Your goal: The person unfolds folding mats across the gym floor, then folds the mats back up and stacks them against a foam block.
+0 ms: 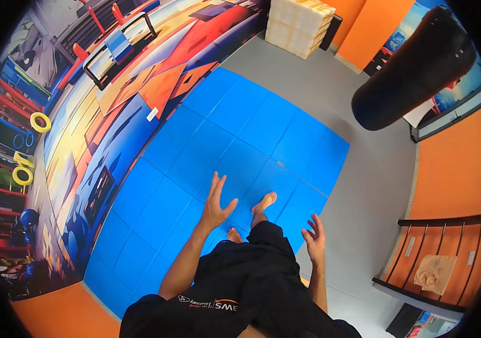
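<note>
My left hand [216, 205] is held out in front of my body, fingers extended and thumb apart, with nothing in it. To the right, my right hand [314, 241] is also raised with its fingers spread and holds nothing. Both hands hang in the air above the blue floor mat [161, 197] and touch no object. Below them are my bare feet, one foot [265, 201] ahead of the other foot [234, 235], both on the mat. Black clothing [246, 270] covers my torso and legs.
A black punching bag [415, 67] hangs at the upper right. At the top stands a whitish wrapped block [296, 25]. Along the left run a mural wall [133, 107] with a padded bar [119, 46] and equipment shelves [7, 132]. A barred rack [448, 248] is at the right.
</note>
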`<state>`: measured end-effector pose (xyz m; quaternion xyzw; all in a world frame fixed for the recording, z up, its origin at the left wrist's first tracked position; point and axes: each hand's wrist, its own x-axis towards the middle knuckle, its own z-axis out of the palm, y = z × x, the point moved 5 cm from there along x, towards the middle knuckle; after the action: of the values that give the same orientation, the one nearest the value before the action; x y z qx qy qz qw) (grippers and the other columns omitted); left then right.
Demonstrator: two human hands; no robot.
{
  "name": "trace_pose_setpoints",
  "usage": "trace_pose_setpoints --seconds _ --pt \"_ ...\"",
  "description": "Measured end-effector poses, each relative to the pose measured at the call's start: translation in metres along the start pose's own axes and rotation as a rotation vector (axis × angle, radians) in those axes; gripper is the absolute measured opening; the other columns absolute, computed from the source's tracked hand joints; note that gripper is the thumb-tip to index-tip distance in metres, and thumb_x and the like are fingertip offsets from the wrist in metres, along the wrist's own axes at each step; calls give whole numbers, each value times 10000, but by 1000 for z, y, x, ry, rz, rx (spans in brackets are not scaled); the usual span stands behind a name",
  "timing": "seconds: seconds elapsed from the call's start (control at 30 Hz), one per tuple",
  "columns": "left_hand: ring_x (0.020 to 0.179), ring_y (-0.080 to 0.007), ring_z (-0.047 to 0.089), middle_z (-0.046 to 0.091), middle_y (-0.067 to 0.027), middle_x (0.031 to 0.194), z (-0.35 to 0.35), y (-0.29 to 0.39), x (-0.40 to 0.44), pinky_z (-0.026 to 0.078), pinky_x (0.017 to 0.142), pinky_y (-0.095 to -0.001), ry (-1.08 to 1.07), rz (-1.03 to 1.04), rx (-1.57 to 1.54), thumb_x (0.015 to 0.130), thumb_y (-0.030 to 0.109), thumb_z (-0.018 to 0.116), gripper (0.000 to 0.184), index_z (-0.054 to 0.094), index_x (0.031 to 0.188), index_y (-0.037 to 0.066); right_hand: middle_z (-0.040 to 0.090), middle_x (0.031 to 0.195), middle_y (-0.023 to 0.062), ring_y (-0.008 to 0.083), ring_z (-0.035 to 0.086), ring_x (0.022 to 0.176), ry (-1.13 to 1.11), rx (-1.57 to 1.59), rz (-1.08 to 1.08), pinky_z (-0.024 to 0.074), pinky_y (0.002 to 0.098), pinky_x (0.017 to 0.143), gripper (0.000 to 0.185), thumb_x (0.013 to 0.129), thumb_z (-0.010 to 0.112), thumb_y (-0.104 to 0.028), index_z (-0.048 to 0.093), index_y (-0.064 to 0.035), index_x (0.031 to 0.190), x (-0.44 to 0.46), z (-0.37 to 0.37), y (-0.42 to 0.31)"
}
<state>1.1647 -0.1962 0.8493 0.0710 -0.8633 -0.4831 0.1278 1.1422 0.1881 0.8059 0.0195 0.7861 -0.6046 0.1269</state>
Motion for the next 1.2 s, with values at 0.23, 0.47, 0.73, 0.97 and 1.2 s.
trace_pose_setpoints --seconds 0.23,0.47,0.73,0.97,1.2 --pt "1482 -435 254 174 -293 1616 -17 -19 96 308 1177 -486 66 -81 80 889 254 724 767 352 1508 -5 477 1503 156 302 531 1316 -22 43 -18 504 435 991 743 858 768 -109 415 -74 1510 140 24 -22" --pt "1469 -390 315 209 -258 1622 -38 -39 179 360 1139 -487 197 -124 117 883 198 735 755 362 1519 33 494 1495 136 298 547 1298 -146 -56 -87 508 436 977 726 852 779 -142 445 -99 1495 275 48 -62" --pt "1470 -430 289 219 -293 1603 -75 -98 222 324 1166 -486 199 -211 70 871 190 745 764 362 1502 -4 520 1461 134 289 555 1283 -182 -210 -86 515 429 965 674 874 757 -127 462 -84 1477 348 100 -97" --pt "1459 -438 307 246 -303 1589 -152 -167 285 330 1161 -492 86 -143 0 871 188 742 741 386 1495 5 502 1457 182 290 575 1250 9 264 169 540 401 923 587 950 667 -136 436 -72 1486 335 203 -102" --pt "1435 -385 378 277 -252 1600 -193 -214 341 458 1033 -472 -71 -25 43 882 189 737 717 408 1503 50 496 1461 192 294 583 1234 204 333 240 535 401 929 635 964 645 -195 380 -85 1531 285 269 -132"
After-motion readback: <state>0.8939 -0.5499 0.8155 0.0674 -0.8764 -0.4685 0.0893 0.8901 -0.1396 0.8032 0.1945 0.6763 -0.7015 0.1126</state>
